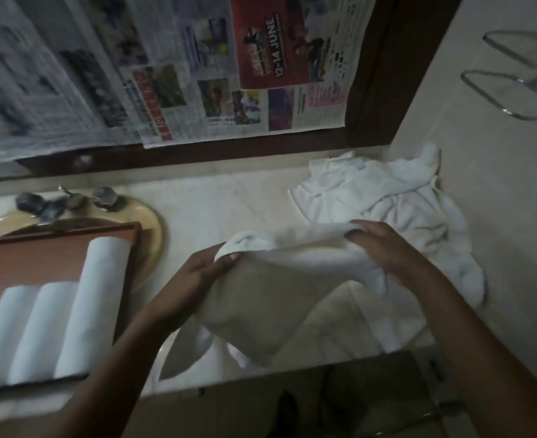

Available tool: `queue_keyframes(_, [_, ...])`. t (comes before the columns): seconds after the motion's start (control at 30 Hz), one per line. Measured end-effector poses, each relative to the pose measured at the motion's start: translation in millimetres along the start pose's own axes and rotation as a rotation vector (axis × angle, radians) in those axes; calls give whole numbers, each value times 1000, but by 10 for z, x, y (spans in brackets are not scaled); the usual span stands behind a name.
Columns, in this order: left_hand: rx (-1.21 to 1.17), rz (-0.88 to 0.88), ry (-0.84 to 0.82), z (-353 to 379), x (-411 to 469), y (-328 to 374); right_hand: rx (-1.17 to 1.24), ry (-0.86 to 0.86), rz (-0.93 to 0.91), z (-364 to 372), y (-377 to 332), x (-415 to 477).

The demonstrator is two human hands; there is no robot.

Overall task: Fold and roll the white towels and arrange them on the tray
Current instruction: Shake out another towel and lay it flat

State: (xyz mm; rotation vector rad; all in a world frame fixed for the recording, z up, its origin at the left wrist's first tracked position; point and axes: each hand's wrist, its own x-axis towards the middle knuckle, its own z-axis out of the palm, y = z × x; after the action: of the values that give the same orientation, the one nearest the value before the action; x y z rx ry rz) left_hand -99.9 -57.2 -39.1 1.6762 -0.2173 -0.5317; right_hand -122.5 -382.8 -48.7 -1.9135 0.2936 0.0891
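A white towel [270, 279] hangs loosely between both hands above the pale counter. My left hand [202, 268] grips its upper left edge, fingers curled round the bunched cloth. My right hand [384, 245] holds the upper right edge, fingers tucked into the fold. A heap of crumpled white towels [387, 191] lies in the back right corner of the counter. Three rolled white towels [68, 314] lie side by side on a brown wooden tray [33, 257] at the left; the rightmost roll reaches farther back than the other two.
The tray sits over a beige basin [153, 222] with chrome taps [68, 200] behind it. Newspaper sheets [197, 67] cover the mirror in its dark frame. A chrome rack [520, 71] hangs on the right wall. The counter's front edge [260, 379] runs below the towel.
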Motion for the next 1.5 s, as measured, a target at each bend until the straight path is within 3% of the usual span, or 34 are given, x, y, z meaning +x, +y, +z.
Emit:
queue_keyframes(0.1, [-140,-80,9,-25,-245,59,-170,-207,31,270,186,-160])
queue_keyframes(0.2, [-75,-110,-12,-11,-474,21,-227,-425,-82,718,95,-484])
queue_keyframes(0.33, [252,-37,-168,-10,-831,-22,-297,-442,-265,1286,-193,-916])
queue_keyframes(0.43, [402,36,-121,-200,-1095,-89,-337,-436,-262,1435,-313,-1210])
queue_keyframes(0.57, [580,110,-163,-428,-1374,-288,-196,-470,-352,1483,-314,-1479])
queue_keyframes(0.7, [845,124,-55,-553,-1457,-686,64,-382,-308,1470,-223,-1559])
queue_keyframes(0.83, [847,11,162,-837,-1505,-990,291,-264,-190,1300,59,-1515])
queue_keyframes(0.97, [821,72,330,-1060,-1575,-869,138,-239,-16,1190,411,-1521])
queue_keyframes(1.03, [687,110,311,-1049,-1592,-675,-229,-244,79,1174,499,-1532])
queue_keyframes(1.1, [615,163,221,-923,-1579,-464,-567,-295,41,1249,478,-1599])
queue_keyframes(1.23, [792,276,48,-516,-1395,-198,-560,-352,-139,1877,18,-1810])
queue_keyframes(1.37, [961,308,-11,-324,-1247,-127,-546,-27,-344,2165,-262,-1760])
queue_keyframes(1.5, [975,213,153,-603,-1222,-325,-342,98,-332,1858,-308,-1706])
